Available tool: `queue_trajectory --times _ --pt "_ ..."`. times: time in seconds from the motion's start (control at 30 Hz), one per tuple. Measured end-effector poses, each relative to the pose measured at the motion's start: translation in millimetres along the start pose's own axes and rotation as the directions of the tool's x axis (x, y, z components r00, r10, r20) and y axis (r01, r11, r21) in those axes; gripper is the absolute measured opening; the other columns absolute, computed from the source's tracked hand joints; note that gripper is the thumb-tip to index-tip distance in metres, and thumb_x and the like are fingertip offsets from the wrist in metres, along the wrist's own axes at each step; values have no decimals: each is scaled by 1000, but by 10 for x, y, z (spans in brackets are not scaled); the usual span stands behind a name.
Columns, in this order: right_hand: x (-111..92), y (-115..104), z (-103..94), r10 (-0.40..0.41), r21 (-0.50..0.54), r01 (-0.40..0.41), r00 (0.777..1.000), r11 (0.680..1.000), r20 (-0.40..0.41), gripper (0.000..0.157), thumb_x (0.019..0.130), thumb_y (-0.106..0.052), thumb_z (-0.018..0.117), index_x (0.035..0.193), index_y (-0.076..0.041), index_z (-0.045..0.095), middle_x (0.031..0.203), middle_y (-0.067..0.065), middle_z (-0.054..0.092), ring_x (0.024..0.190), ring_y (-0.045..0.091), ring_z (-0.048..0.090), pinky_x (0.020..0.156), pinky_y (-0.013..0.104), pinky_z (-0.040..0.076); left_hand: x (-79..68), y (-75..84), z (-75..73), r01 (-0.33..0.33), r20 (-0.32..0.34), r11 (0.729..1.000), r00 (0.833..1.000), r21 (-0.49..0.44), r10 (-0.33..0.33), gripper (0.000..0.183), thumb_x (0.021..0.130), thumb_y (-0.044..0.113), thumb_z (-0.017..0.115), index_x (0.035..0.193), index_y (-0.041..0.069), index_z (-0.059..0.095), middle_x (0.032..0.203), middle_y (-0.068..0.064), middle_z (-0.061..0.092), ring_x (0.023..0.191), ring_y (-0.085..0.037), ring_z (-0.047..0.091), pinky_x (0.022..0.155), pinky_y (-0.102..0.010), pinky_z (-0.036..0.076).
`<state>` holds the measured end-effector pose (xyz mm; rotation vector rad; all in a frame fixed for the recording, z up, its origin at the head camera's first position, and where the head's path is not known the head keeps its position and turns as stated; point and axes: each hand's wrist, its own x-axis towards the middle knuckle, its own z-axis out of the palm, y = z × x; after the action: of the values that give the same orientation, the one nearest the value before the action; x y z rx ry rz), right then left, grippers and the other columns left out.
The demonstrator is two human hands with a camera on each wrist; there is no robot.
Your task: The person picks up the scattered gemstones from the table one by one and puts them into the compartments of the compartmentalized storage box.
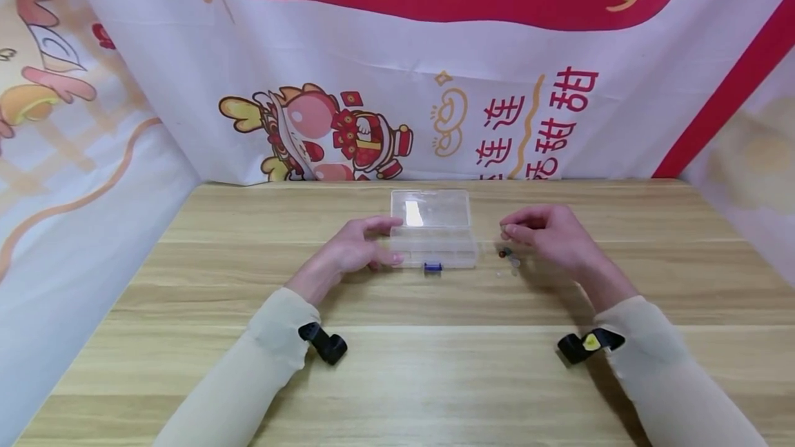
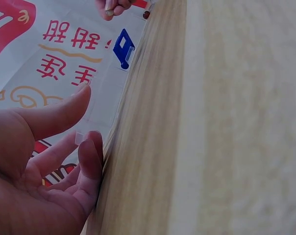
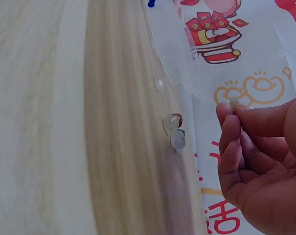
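Note:
A clear plastic compartment box [image 1: 433, 254] stands on the wooden table, its lid [image 1: 441, 209] raised at the back and its blue latch [image 1: 433, 268] at the front. My left hand [image 1: 357, 247] holds the left end of the box between thumb and fingers. To the right of the box, my right hand [image 1: 549, 233] pinches a tiny pale bead [image 3: 234, 103] between thumb and index finger, above the table. Below that hand lie several small glassy beads [image 3: 178, 139], some clear and one reddish-brown [image 1: 502, 254].
The wood-grain table [image 1: 435, 378] reaches back to a white cloth [image 1: 385, 40] printed with red and cartoon figures. More printed cloth [image 1: 74, 157] hangs at the left side. A black wrist camera sits on each sleeve.

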<state>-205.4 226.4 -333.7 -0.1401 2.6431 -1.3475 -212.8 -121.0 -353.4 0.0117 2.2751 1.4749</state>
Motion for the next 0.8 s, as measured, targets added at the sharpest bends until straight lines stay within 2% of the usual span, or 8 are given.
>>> queue_trajectory --times 0.13,0.37,0.5,0.67,0.8 --pt "17 -38 28 9 11 -9 1000 1000 -6 29 106 -24 66 127 -5 73 116 12 78 101 16 72 83 27 58 -3 3 -9 -3 4 1000 1000 -4 3 66 87 17 86 145 37 63 154 1 53 135 -29 49 104 -40 44" --pt "32 -81 64 11 37 -11 1000 999 9 31 107 -25 65 128 -5 72 120 13 76 106 21 69 86 29 58 1 4 -5 -6 13 1000 1000 -22 7 66 87 15 86 145 35 63 154 0 53 138 -30 48 117 -50 39" --pt "39 -125 88 6 23 -6 1000 1000 -4 29 107 -26 65 127 -7 73 120 13 75 106 21 67 87 29 58 -5 5 -1 -2 9 1000 1000 -26 3 65 87 15 86 145 35 64 154 0 53 140 -30 46 120 -51 35" --pt "80 -178 161 -1 36 1 1000 999 -6 29 106 -25 66 126 -6 74 119 14 75 102 20 66 82 28 58 -6 -6 -7 -6 7 1000 1000 -23 6 64 88 15 86 145 35 64 154 -2 53 138 -30 46 115 -47 39" --pt "127 -230 224 44 47 -44 999 998 11 27 106 -25 65 126 -9 73 121 13 73 104 23 63 84 31 56 0 -5 -12 -10 11 1000 1000 -21 10 64 89 15 86 146 34 63 154 -3 52 134 -30 48 102 -39 46"
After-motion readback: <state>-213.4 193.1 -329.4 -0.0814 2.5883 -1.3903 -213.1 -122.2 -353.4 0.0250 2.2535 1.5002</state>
